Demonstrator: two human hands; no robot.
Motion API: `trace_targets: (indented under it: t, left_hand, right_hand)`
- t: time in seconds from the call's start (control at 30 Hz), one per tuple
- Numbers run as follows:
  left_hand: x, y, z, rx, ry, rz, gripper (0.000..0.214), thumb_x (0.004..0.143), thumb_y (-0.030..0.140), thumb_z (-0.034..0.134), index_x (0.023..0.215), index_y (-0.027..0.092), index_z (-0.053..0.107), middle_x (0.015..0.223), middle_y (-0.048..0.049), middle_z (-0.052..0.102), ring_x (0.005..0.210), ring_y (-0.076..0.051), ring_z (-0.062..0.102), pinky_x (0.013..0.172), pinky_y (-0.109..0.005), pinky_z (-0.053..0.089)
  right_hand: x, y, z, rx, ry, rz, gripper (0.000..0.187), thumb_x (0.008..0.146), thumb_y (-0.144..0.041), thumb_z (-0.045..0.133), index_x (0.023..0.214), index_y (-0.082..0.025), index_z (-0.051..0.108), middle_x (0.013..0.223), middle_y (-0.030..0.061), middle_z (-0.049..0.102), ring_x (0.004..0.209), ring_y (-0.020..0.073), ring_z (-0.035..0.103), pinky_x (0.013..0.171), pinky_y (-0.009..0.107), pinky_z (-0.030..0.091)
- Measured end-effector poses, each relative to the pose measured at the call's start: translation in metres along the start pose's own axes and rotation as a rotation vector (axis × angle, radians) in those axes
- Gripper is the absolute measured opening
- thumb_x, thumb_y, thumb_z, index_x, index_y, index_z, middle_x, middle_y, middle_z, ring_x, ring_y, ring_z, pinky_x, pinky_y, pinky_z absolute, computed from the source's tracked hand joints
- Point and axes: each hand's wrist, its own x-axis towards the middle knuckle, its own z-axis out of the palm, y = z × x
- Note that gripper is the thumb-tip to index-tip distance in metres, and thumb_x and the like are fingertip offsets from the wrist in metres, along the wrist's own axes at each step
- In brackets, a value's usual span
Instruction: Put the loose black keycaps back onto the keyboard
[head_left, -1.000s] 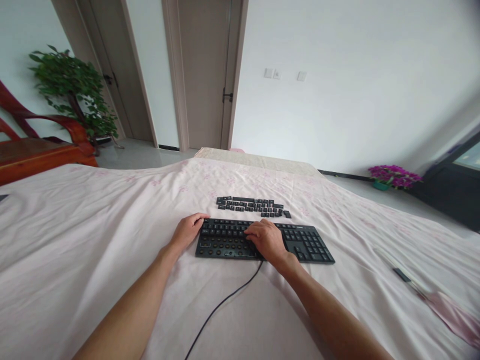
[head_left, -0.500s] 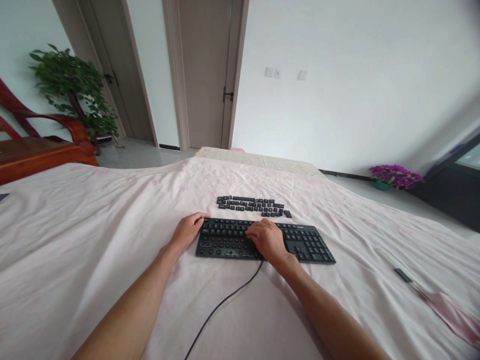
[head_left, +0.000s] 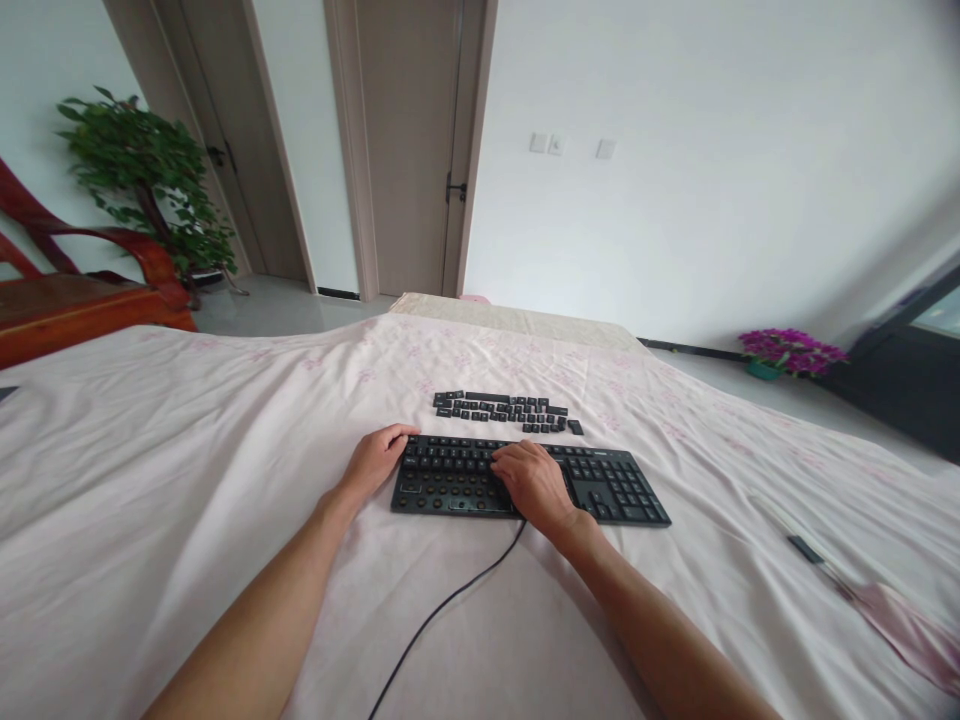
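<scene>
A black keyboard (head_left: 619,488) lies on the cloth in front of me. Its lower left rows lack keycaps and show bare round switch spots, while the upper rows and number pad carry caps. My left hand (head_left: 373,460) is closed on the keyboard's far left corner. Over the middle of the keys rests my right hand (head_left: 534,482), its fingers bent and pressed together; whatever is under the fingertips is hidden. Just beyond the keyboard lie loose black keycaps (head_left: 487,397) in uneven rows, a long space bar among them. A black cable (head_left: 442,606) runs from the keyboard's near edge toward me.
Pale pink floral cloth (head_left: 300,400) covers the wide surface, with wrinkles throughout. At right lies a thin light stick with a dark band (head_left: 805,549), near pink fabric (head_left: 904,625). A red wooden chair (head_left: 142,270) and a leafy plant (head_left: 139,160) stand at left.
My right hand has shifted very slightly over the keys. My left hand, the keyboard and the loose keycaps stay where they were.
</scene>
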Motion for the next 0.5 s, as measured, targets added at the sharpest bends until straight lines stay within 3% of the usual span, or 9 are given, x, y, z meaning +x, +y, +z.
trace_targets:
  t: [0.27, 0.5]
  left_hand:
    - [0.0002, 0.0013, 0.0003, 0.008, 0.004, -0.004, 0.038, 0.087, 0.031, 0.042, 0.112, 0.026, 0.07, 0.109, -0.0004, 0.073, 0.102, -0.02, 0.065, 0.093, -0.03, 0.046]
    - [-0.0003, 0.0028, -0.0003, 0.002, 0.001, -0.008, 0.038, 0.087, 0.031, 0.042, 0.113, 0.026, 0.07, 0.11, -0.0003, 0.073, 0.102, -0.02, 0.065, 0.093, -0.03, 0.046]
  right_hand:
    - [0.0001, -0.0004, 0.0006, 0.004, -0.009, 0.014, 0.02, 0.093, -0.021, 0.052, 0.082, -0.02, 0.069, 0.087, 0.0039, 0.071, 0.085, 0.017, 0.059, 0.082, 0.028, 0.043]
    - [-0.0002, 0.0016, 0.001, 0.194, 0.006, 0.084, 0.016, 0.088, -0.017, 0.057, 0.079, -0.022, 0.069, 0.092, 0.0017, 0.07, 0.087, 0.015, 0.061, 0.082, 0.026, 0.045]
